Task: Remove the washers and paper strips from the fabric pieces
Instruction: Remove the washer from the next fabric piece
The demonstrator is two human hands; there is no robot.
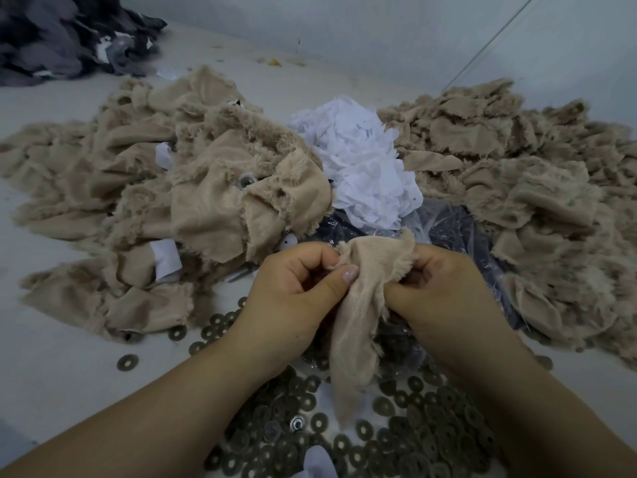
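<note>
Dark washers (406, 439) lie nearest, a spread of ring-shaped discs too many to count, strewn across the pale table (62, 367) beneath both forearms, with one lone washer (127, 362) apart at the left. Above them two hands meet on one beige fabric piece (358, 305), which hangs down between them with its ribbed backing showing. On the left hand (293, 298) the thumb and curled fingers pinch the cloth's upper left edge; the right hand (444, 291) grips the right edge, fingers curled into the fuzz. Whether a washer or strip sits inside this piece cannot be told. Two beige heaps flank the hands: a left fabric pile (165, 201) with three white paper strips poking out, and a right fabric pile (517, 188). Between them rests one mound of white paper scraps (358, 160), on a clear plastic bag (444, 232). One dark grey fabric heap (69, 32) sits far left.
</note>
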